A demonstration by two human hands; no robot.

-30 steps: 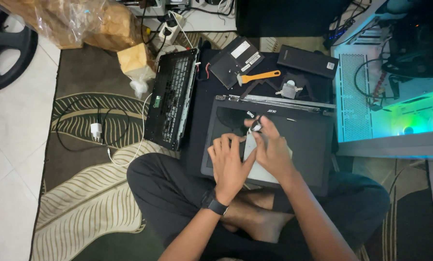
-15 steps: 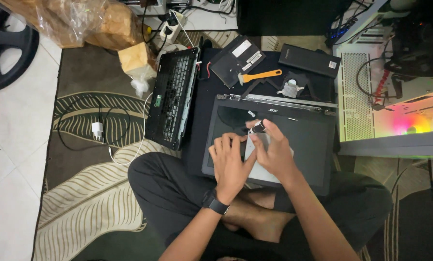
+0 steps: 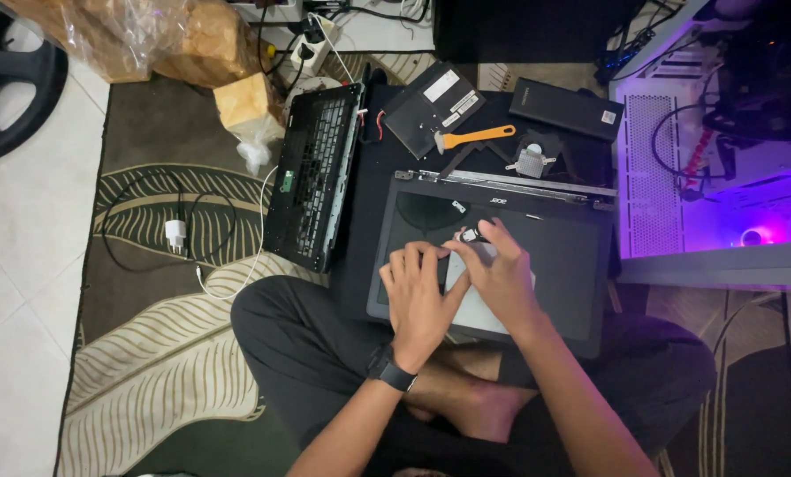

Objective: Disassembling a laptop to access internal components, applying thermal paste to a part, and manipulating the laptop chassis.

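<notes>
A dark grey laptop shell point(image 3: 555, 256) lies open-side up on my lap, with a pale grey rectangular plate point(image 3: 477, 307) on it. My left hand point(image 3: 418, 305) rests flat on the shell at the plate's left edge, fingers spread. My right hand point(image 3: 501, 276) lies over the plate's top, fingertips pinching a small black-and-white part point(image 3: 469, 236) just above it. A black watch sits on my left wrist.
A detached black keyboard frame point(image 3: 311, 177) lies to the left, and a flat black module point(image 3: 431, 108), an orange-handled tool point(image 3: 475, 138), a black battery bar point(image 3: 565, 108) and a small fan part point(image 3: 532, 162) lie behind. A lit computer case point(image 3: 722, 150) stands right. Charger and cables point(image 3: 176, 234) lie on the rug.
Both hands stay on the shell; my right fingertips have shifted slightly around the small part. The computer case light changed from green to pink to purple.
</notes>
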